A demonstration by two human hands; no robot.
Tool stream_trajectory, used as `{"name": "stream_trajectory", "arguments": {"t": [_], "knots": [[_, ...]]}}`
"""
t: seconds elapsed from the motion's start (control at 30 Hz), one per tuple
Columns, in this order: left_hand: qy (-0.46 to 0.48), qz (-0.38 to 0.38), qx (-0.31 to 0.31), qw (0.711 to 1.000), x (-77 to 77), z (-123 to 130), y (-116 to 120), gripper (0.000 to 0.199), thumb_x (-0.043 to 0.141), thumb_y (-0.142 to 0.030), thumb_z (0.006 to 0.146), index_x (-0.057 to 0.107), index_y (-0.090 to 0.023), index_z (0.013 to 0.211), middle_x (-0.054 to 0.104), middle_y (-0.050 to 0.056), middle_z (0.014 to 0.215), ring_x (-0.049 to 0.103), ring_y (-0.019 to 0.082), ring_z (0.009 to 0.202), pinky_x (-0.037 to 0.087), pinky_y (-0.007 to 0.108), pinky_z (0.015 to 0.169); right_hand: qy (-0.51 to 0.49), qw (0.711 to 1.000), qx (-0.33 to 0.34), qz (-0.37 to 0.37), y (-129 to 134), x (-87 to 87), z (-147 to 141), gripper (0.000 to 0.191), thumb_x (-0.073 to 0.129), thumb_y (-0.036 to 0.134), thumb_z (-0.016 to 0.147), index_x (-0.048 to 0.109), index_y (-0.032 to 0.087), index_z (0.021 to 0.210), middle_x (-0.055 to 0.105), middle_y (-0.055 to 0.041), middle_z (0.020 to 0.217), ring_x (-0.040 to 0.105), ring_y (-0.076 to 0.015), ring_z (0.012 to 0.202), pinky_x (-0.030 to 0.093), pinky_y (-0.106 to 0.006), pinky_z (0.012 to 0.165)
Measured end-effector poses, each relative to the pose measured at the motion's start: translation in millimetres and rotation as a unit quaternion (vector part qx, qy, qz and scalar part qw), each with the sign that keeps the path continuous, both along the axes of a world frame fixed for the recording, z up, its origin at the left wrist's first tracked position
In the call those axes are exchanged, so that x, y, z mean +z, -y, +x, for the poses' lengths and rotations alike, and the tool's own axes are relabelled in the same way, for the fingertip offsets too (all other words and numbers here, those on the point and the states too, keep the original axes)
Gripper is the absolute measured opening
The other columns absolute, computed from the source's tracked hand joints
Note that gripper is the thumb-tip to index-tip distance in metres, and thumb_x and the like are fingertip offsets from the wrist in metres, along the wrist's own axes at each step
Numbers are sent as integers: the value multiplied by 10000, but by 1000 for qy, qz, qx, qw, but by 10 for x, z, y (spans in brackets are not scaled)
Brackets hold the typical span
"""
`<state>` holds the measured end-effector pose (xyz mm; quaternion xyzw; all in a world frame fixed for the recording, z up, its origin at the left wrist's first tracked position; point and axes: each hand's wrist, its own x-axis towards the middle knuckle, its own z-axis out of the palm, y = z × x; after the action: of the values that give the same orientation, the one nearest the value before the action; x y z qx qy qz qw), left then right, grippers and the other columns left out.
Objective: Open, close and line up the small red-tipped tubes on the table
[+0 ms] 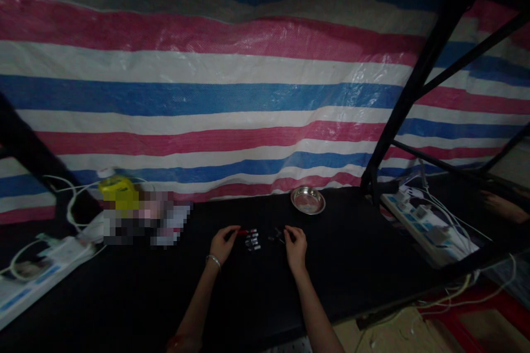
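My left hand point(223, 244), with a bracelet on its wrist, pinches a small red stick-like piece with a silvery end point(244, 231) just above the black tabletop point(252, 292). Several small dark pieces with shiny silver ends point(252, 242) lie in a short row beside its fingertips. Across a small gap, my right hand point(295, 244) has thumb and fingers pressed together beside a few small dark pieces point(275, 236). Whatever sits in that pinch is too small and dim to name. Behind my right hand stands a round metal dish point(308, 200).
White power strips with plugs and cables lie left point(45, 270) and right point(426, 220). A yellow object point(120, 190) and partly blurred items stand at back left. A striped plastic sheet point(199, 99) hangs behind, beside a black frame post point(397, 116). Another person's arm point(503, 207) shows far right.
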<state>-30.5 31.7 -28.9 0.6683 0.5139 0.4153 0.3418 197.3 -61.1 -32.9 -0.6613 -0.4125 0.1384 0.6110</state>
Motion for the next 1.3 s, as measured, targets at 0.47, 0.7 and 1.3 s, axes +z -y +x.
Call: {"name": "stream_trajectory", "arguments": {"t": [0.47,0.7,1.3], "knots": [[-44,21,-15,999,15,5,13,282,503,-376,731,691,-214,865,707,37,940,619,216,948,449,392,914,60,998,-24,-25,14,29,-21,268,528,343,797,708,162,879,618,-113,905,543,-229,892,423,-342,803],[-66,32,-19,997,15,28,13,288,486,-376,749,695,-227,880,707,28,937,619,212,934,453,384,897,80,996,-22,-33,7,15,-29,255,531,321,801,710,162,888,611,-109,895,536,-228,889,417,-341,806],[-58,37,-11,998,-2,30,9,298,504,-407,742,695,-233,890,703,29,956,617,217,951,452,385,907,87,996,7,-3,21,19,-50,192,543,269,778,702,193,854,589,-89,914,534,-216,903,427,-344,827]]}}
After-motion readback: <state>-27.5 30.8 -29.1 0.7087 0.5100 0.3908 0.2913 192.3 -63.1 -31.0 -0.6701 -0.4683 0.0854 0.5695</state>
